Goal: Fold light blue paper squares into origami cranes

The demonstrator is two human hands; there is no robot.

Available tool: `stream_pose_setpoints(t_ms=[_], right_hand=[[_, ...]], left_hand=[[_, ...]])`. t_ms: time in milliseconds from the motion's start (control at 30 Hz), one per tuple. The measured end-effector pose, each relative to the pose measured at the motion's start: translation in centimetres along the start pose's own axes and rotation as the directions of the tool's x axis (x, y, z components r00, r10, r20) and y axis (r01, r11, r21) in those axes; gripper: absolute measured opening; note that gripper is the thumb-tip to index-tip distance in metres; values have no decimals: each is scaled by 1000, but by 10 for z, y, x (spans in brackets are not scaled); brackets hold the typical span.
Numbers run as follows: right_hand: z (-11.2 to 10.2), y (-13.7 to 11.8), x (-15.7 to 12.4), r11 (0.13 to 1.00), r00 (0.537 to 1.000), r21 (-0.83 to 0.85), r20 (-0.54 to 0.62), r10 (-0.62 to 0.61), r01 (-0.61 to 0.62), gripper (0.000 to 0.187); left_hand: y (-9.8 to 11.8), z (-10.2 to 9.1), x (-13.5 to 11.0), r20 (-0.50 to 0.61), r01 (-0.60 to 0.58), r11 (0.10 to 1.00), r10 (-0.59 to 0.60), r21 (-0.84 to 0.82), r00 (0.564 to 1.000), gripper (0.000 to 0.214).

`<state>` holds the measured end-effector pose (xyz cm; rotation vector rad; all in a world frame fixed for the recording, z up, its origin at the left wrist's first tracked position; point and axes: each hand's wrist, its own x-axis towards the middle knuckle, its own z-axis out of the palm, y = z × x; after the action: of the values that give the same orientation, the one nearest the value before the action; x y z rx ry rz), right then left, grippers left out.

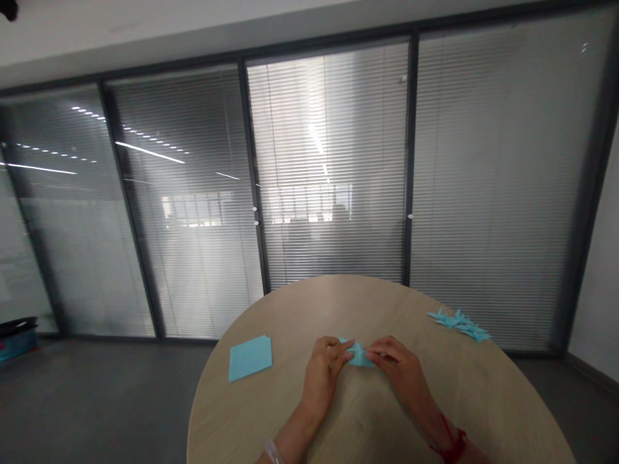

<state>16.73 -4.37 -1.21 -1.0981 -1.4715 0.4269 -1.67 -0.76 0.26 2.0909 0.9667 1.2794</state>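
Note:
A small piece of folded light-blue paper [360, 355] lies on the table between my two hands. My left hand [325, 367] grips its left side, fingertips pressed on the paper. On the right side, my right hand [397, 367] pinches the edge between thumb and fingers. The fingers cover parts of the paper, so its full shape is hidden. A stack of square light-blue paper sheets [250, 358] rests to the left of my left hand. Over to the far right sits a pile of folded light-blue paper pieces with pointed ends [459, 323].
The round wooden table [338, 303] has a curved edge on all visible sides. Behind it stands a glass partition with blinds [333, 161]. A dark-rimmed blue container [18, 341] is on the floor at the far left.

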Motion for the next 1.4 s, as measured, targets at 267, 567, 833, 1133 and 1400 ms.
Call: stream_pose_setpoints(t_ms=[267, 567, 833, 1133, 1400], right_hand=[[3, 1, -1, 995, 999, 87, 28, 40, -43, 26], [5, -4, -2, 985, 986, 89, 89, 143, -151, 18], [6, -8, -2, 985, 974, 10, 150, 168, -171, 20], [7, -3, -2, 982, 975, -41, 119, 187, -183, 16], [4, 0, 0, 982, 984, -47, 4, 181, -180, 34]], left_hand=[[0, 0, 0, -58, -50, 998, 53, 50, 997, 19], [0, 7, 0, 119, 81, 972, -56, -218, 991, 26], [-10, 18, 2, 251, 269, 906, -192, -326, 949, 46], [-6, 22, -1, 373, 416, 813, -267, -409, 889, 49], [-8, 19, -1, 431, 425, 751, -206, -506, 878, 45]])
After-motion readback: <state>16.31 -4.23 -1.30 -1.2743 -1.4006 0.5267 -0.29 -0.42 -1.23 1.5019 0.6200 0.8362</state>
